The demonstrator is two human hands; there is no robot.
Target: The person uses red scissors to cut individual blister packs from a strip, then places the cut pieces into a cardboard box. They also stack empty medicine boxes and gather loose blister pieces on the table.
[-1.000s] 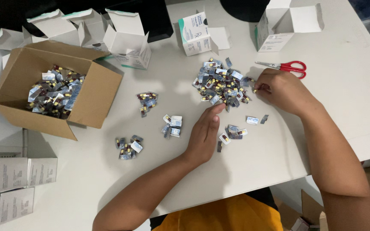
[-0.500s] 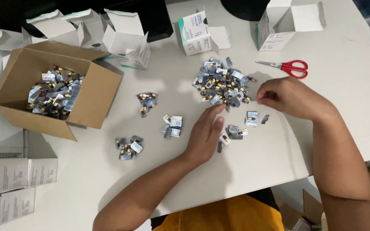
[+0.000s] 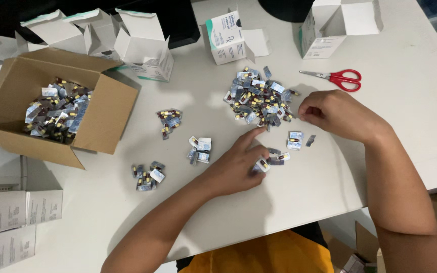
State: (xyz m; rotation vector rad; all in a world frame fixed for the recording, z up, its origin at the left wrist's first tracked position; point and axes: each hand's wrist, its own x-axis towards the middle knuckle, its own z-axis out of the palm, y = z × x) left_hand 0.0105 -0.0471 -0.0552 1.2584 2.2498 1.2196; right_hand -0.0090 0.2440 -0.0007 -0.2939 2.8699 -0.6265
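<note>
Resting on the white table (image 3: 410,131) near its front edge, the left hand (image 3: 236,167) lies palm down with the fingers loosely spread; the index finger stretches toward the big pile, and the thumb and middle fingers press on a small cluster of cut blister pieces (image 3: 271,159), one yellow-and-dark capsule piece showing just under the fingertips. Nothing is lifted; the hand touches rather than grips.

The right hand (image 3: 337,114) sits just right of the large pile of blister pieces (image 3: 259,98), curled into a loose fist, fingertips pinched toward the pile's edge; I cannot tell whether they hold a piece. 2 stray pieces (image 3: 299,139) lie between the hands.

Red-handled scissors (image 3: 337,77) rest beyond the right hand, toward the far edge. 3 small heaps (image 3: 170,121) trail leftward across the middle. A brown cardboard box (image 3: 102,114) at the left edge holds more pieces, with opened white cartons (image 3: 145,48) along the far edge.
</note>
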